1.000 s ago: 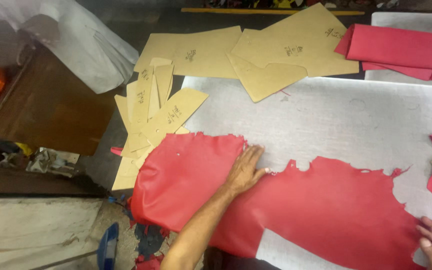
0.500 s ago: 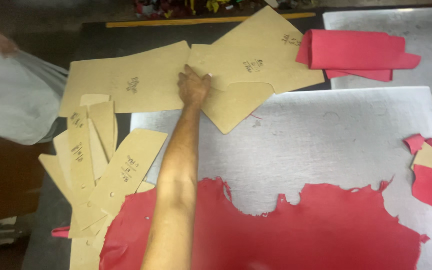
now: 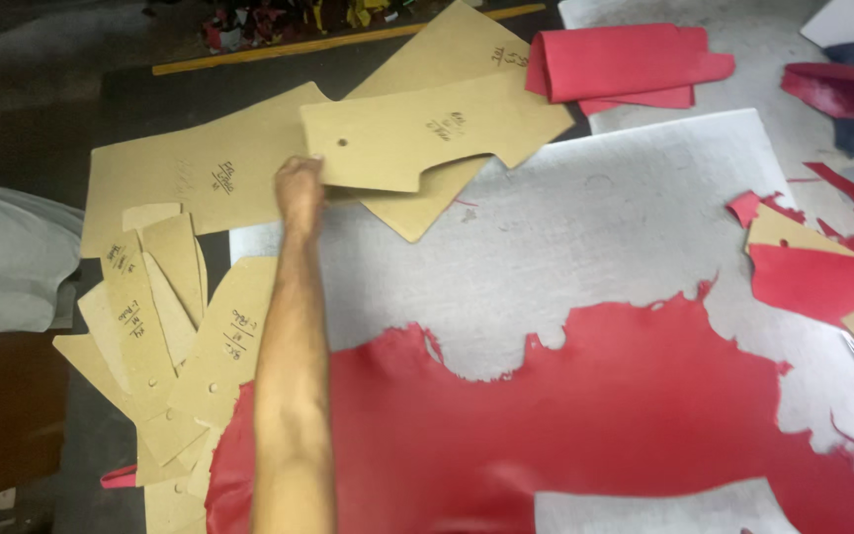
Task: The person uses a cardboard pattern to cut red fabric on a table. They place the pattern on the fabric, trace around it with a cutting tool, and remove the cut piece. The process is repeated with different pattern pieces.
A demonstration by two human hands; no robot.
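Observation:
My left hand [image 3: 299,190] is stretched far forward and grips the left edge of a tan cardboard pattern piece [image 3: 427,138] with a small hole and handwriting on it. That piece is lifted slightly above other large tan patterns [image 3: 200,168] at the back of the table. A big sheet of red leather [image 3: 565,405] with a ragged upper edge lies flat on the grey metal tabletop [image 3: 605,218] close to me. My forearm crosses its left end. My right hand is out of view.
Several narrow tan patterns [image 3: 150,316] are fanned out at the left. Folded red leather [image 3: 625,64] lies at the back; red scraps and small tan pieces [image 3: 803,252] sit at the right. A white bag [image 3: 2,257] is at the far left.
My left hand left the red leather, reached forward to the tan patterns, and now pinches one piece and has pulled it up. The view has tilted forward.

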